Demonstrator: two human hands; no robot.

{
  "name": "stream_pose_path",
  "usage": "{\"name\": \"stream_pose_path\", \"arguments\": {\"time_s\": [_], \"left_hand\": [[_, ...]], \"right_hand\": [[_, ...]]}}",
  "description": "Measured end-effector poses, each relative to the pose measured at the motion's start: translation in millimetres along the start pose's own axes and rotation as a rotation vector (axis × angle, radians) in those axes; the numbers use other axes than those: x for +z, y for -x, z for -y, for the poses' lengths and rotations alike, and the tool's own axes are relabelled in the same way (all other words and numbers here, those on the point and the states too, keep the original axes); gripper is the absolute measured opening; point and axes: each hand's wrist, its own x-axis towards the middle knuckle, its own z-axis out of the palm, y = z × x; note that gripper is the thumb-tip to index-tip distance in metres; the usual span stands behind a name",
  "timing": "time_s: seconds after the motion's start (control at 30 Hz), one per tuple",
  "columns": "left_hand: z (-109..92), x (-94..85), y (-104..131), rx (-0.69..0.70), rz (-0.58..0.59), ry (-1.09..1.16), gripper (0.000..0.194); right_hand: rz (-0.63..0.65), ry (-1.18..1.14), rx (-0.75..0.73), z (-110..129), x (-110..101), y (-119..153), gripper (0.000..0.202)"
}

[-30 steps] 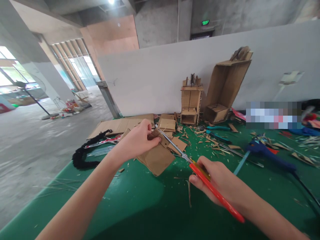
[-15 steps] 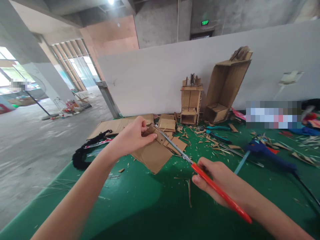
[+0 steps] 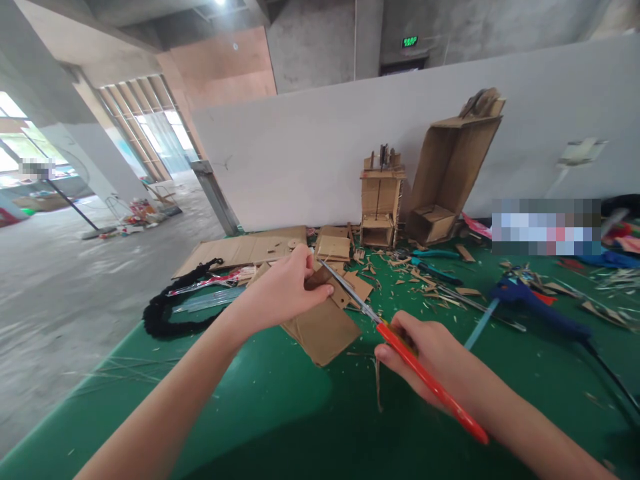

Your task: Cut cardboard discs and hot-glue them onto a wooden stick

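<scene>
My left hand (image 3: 287, 287) pinches a piece of cardboard (image 3: 321, 327) between thumb and fingers, holding it above the green table. A darker strip with small round holes shows at the cardboard's upper right, by my thumb. In my right hand (image 3: 425, 350) is a pair of scissors (image 3: 407, 352) with red handles and slim metal blades. The blades slant up and left, and their tips lie at the strip's edge close to my left fingertips. Whether they are cutting into it I cannot tell.
Cardboard scraps (image 3: 334, 248) litter the table (image 3: 240, 413). Behind them stand a small cardboard frame (image 3: 380, 197) and a taller cardboard box (image 3: 450, 167). Teal-handled pliers (image 3: 435, 270) and a blue glue gun (image 3: 540, 307) lie to the right. A black fuzzy coil (image 3: 155, 317) lies left.
My left hand and the cardboard have moved right and slightly down. The scissors have shifted a little to the left with my right hand.
</scene>
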Motion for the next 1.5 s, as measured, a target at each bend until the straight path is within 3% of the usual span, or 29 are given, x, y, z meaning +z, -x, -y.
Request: {"name": "stream_pose_path", "arguments": {"time_s": [0.3, 0.57, 0.93, 1.0, 1.13, 1.2, 1.33, 1.5], "left_hand": [[-0.5, 0.8, -0.1, -0.005, 0.026, -0.022, 0.032], [2.4, -1.3, 0.9, 0.011, -0.005, 0.012, 0.030], [0.3, 4.6, 1.1, 0.026, 0.009, -0.023, 0.029], [-0.4, 5.7, 1.2, 0.022, 0.009, -0.023, 0.030], [-4.5, 11.0, 1.8, 0.034, 0.045, 0.006, 0.030], [-8.1, 15.5, 2.7, 0.051, 0.063, 0.021, 0.029], [-16.8, 24.8, 6.1, 0.077, 0.133, 0.056, 0.028], [-26.0, 30.9, 11.4, 0.128, 0.150, 0.092, 0.025]], "right_hand": [[-0.090, 0.081, 0.014, 2.1, 8.5, 1.1, 0.034], [-0.177, 0.004, 0.019, -11.9, 12.9, -7.6, 0.035], [-0.131, -0.036, 0.049, -14.0, 15.9, -7.4, 0.033], [-0.137, -0.137, 0.109, -12.7, 16.5, -9.1, 0.033], [-0.086, -0.618, 0.363, -7.6, 15.4, -13.9, 0.033], [-0.061, -0.812, 0.420, -5.9, 16.5, -14.7, 0.035], [-0.069, -1.025, 0.367, -7.6, 26.1, -13.1, 0.041], [-0.121, -1.103, 0.290, -4.6, 30.9, -12.4, 0.038]]}}
